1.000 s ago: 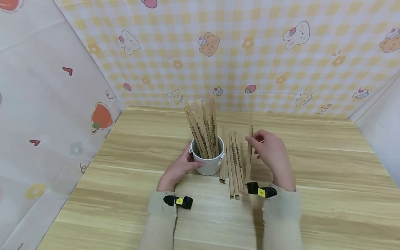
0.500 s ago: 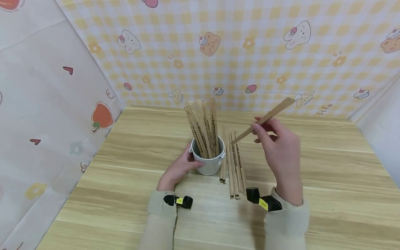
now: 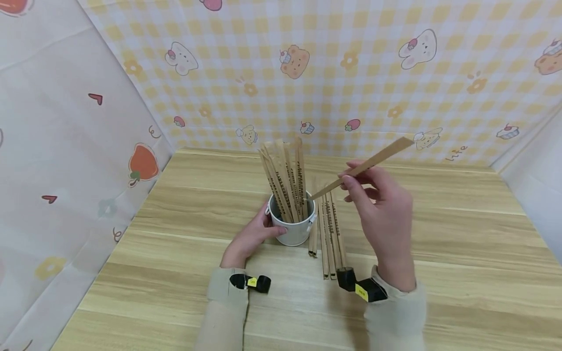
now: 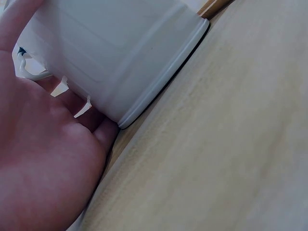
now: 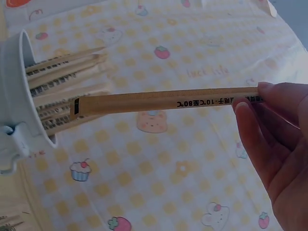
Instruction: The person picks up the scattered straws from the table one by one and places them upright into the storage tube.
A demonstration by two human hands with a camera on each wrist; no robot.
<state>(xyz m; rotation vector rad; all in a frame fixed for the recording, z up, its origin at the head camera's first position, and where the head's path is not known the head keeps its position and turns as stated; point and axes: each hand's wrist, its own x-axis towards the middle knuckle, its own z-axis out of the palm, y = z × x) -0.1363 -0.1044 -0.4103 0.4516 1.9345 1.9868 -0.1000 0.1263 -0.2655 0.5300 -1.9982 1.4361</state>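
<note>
A small white bucket (image 3: 293, 237) with side handles stands on the table, and several brown paper-wrapped straws (image 3: 281, 180) lean upright in it. My left hand (image 3: 250, 240) grips the bucket's left side, its thumb across the front; in the left wrist view the fingers pass behind the bucket wall (image 4: 110, 53). Between thumb and fingers my right hand (image 3: 388, 214) pinches one paper-wrapped straw (image 3: 377, 158), held slanted. Its lower end is near the bucket's right rim in the head view. The right wrist view shows that end, with a black mark, just outside the bucket mouth (image 5: 36, 91).
Several more wrapped straws (image 3: 328, 234) lie side by side on the wooden table (image 3: 184, 209), right of the bucket. A yellow checked cloth (image 3: 351, 87) hangs behind the table, and a white patterned cloth (image 3: 66, 146) hangs at the left.
My right hand has lifted a wrapped straw from the right of the row, tilted it, and moved it left toward the bucket. The left hand and bucket have stayed in place.
</note>
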